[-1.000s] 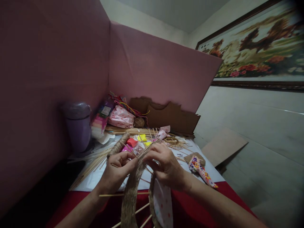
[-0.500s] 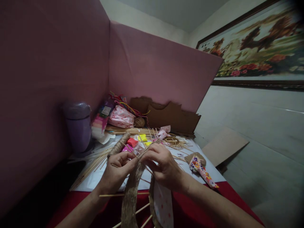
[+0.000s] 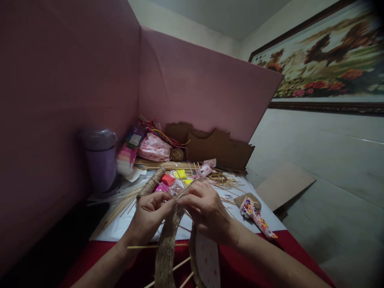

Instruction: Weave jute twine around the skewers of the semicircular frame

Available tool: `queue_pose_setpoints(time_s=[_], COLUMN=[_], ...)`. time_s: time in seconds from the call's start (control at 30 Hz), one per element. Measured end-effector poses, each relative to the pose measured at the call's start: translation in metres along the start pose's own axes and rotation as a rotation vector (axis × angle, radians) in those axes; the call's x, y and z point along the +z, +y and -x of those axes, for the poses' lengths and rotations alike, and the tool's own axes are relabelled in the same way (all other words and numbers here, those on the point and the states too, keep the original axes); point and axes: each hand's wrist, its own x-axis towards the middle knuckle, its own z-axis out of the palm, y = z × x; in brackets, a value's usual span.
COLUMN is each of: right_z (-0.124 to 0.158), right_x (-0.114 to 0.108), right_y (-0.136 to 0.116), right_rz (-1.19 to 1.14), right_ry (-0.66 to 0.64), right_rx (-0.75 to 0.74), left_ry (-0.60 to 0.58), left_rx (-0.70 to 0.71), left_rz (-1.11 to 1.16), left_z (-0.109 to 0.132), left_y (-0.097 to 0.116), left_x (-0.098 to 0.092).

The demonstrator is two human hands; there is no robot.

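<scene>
Between my hands stands a woven piece (image 3: 165, 252), a band of brown twine wound around thin wooden sticks that poke out at its sides. My left hand (image 3: 151, 214) pinches the band's top edge, thumb against fingers. Close beside it, my right hand (image 3: 205, 208) has its fingers bent and pressed onto the twine at the same edge. What lies exactly under the fingertips is hidden. A panel of white cloth with pink dots (image 3: 207, 256) lines the band's inner right side. Just beyond my left hand lies a spool of twine (image 3: 151, 183).
Behind are red and yellow packets (image 3: 168, 179), a bundle of sticks (image 3: 115, 212), a twine ball (image 3: 177, 154) and torn cardboard (image 3: 216, 146). A purple lidded bin (image 3: 100, 164) stands left. A flower-patterned cloth piece (image 3: 258, 218) lies right. Pink panels (image 3: 204, 84) wall the table's left and back.
My right hand's fingers have shifted slightly along the top edge and straightened a little. My left hand keeps its pinch. The whole view has moved a touch.
</scene>
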Motion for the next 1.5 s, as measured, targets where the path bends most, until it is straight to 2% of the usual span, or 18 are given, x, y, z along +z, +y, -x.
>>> queue_pose_setpoints(time_s=[0.33,0.83,0.93,1.1,1.3,1.5], right_z=[-0.0002,-0.0014,-0.0015,0.0031,0.0033,0.0007], right_x=[-0.0023,-0.0011,-0.0021,-0.0066,-0.0031,-0.0003], right_y=[-0.0022,-0.0003,-0.0003,0.002,-0.0003,-0.0019], right_rz=[0.007,0.025,0.008,-0.107,-0.077,-0.114], right_ry=[0.066,0.03,0.005,0.05,0.002,0.014], right_rx=[-0.055,-0.072,-0.056,0.049,-0.001,0.051], left_ry=[0.011,0.003,0.004,0.021,0.015,0.001], left_rx=[0.007,-0.018,-0.011,-0.006,-0.003,-0.008], left_rz=[0.037,0.048,0.045,0.039,0.026,0.063], left_z=[-0.0013,-0.001,-0.0011,-0.0001,-0.0003,-0.0003], left_y=[-0.001,-0.0005,-0.0002,0.0054,0.0055,0.0007], left_x=[0.0002,0.0013,0.0011,0.0024,0.0025,0.0007])
